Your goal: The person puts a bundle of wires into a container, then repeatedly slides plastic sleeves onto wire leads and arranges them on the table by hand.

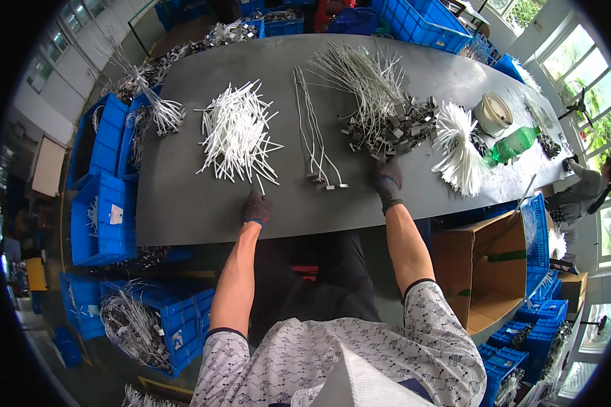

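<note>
My left hand (256, 207), in a dark knitted glove, rests on the grey table (183, 210) at the near tip of a loose heap of white plastic sticks (237, 132) and pinches one stick's end. My right hand (388, 182), also gloved, reaches to the near edge of a pile of thin white wires with dark metal clips (380, 115); whether it grips one I cannot tell. Between the hands lie a few long wires with clips at their ends (316, 146), laid side by side.
A fan of white sticks (458, 146), a roll of tape (493, 112) and a green bottle (516, 144) lie at the right. Blue crates (102, 203) with wire bundles stand left, an open cardboard box (485, 264) at the right. Another person (584, 190) sits far right.
</note>
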`<state>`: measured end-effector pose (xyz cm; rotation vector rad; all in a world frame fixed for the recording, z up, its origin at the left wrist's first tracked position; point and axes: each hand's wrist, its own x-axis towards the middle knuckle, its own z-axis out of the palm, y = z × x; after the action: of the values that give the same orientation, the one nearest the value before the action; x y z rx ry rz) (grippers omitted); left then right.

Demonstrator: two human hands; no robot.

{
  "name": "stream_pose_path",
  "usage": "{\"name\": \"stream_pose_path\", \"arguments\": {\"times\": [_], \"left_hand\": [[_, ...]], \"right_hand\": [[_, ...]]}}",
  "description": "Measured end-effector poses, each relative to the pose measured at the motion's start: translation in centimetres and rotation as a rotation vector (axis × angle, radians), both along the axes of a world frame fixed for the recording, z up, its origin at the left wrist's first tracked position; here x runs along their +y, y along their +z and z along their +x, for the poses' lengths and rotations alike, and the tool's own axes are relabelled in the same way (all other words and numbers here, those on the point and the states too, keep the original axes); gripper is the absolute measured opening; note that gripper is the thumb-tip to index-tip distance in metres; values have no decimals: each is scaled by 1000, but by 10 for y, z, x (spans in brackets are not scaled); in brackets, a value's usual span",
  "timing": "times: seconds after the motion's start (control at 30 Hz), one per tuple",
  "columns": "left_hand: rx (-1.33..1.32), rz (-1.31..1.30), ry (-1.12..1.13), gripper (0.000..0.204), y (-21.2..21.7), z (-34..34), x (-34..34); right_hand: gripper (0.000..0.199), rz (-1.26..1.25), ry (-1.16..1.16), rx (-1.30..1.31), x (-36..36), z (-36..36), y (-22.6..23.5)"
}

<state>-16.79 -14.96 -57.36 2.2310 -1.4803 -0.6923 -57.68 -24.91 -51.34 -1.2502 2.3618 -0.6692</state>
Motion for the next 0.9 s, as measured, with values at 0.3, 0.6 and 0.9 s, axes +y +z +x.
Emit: {"name": "stream_pose_path", "arguments": {"times": [0.3,0.6,0.9], "left_hand": [[26,-76,-56,29,4,-24,-27],[1105,-17,369,15,32,-24,14],[1575,120,297,11,101,-126,26]], "right_hand": [[26,-67,402,-951,138,-79,-22],[28,67,397,-150,391,-55,-9],[26,419,466,96,495,-103,-70]]}}
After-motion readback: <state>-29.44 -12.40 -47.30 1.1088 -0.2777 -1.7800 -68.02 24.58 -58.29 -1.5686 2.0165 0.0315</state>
